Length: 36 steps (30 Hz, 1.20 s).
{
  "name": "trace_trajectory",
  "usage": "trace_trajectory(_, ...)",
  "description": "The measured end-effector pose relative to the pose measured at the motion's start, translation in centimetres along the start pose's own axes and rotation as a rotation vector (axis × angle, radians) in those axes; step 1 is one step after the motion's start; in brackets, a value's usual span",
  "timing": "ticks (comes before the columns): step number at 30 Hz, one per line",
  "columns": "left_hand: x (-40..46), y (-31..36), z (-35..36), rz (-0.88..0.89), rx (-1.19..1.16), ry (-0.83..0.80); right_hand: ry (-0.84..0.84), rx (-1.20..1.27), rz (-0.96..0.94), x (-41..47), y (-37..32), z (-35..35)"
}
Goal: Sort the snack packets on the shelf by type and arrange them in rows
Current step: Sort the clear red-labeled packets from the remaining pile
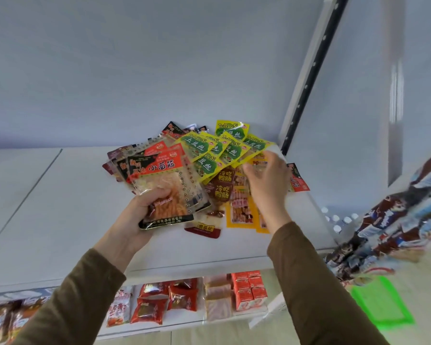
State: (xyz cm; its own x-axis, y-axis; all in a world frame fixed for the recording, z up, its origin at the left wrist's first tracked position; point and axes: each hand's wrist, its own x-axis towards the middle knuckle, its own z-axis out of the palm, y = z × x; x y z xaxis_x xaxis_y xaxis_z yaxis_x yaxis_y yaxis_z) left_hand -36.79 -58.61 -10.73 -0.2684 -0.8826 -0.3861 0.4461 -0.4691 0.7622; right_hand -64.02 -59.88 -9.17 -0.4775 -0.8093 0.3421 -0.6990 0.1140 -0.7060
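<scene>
Left hand (144,215) fingers clench a fanned stack of red packets (159,180); right hand (266,180) fingers, released, hover over yellow packets (209,155): light, slippery film, best pinched at edges.

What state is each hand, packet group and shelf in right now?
left hand: grips a fanned stack of red gluten packets, lifted off the shelf.
right hand: fingers spread over the pile, touching the yellow-green packets.
brown packets: loose, overlapping, unsorted.
orange-yellow packets: flat on the shelf, part covered.
white shelf: holds one mixed pile, no rows yet.
lower shelf: stocked in rows.
</scene>
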Motion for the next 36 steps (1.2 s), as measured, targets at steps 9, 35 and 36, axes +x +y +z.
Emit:
trace_trajectory(9, 0.1, -1.0, 1.2, 0.003, 0.031, 0.018, 0.071, 0.286, 0.469, 2.5, 6.5, -2.1)
trace_trajectory(35, 0.4, -1.0, 1.7, 0.083, 0.078, 0.045, 0.204, 0.685, -0.036, 2.5, -2.6, -3.6)
trace_trajectory(36, 0.2, -1.1, 1.8, 0.082, 0.071, 0.037, 0.151, 0.698, -0.051, 2.4, -3.5, -3.5)
